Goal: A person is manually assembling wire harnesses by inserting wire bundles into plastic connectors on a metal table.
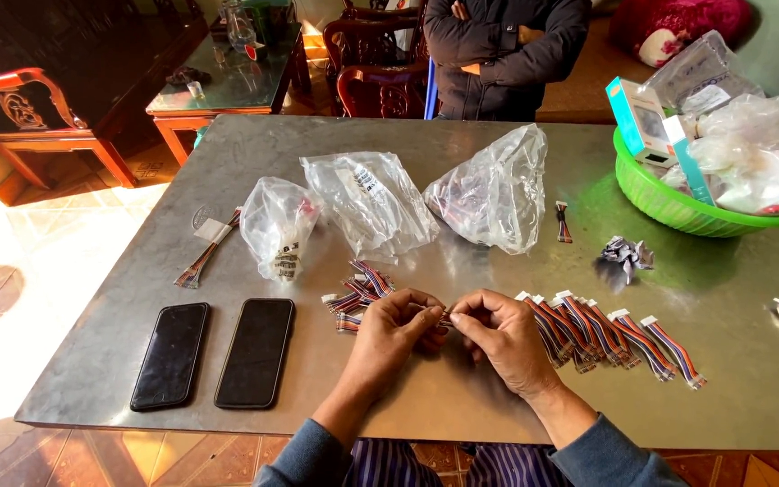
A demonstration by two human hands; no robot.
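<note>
My left hand and my right hand meet over the near middle of a grey metal table. Together they pinch a short multicoloured ribbon cable, mostly hidden by the fingers. A loose heap of similar cables lies just left of my left hand. To the right of my right hand several cables with white connectors lie side by side in a row.
Two black phones lie face up at the near left. Three clear plastic bags sit mid-table. A green basket of packets and boxes stands far right. A person in a dark jacket sits opposite. Wooden chairs stand beyond.
</note>
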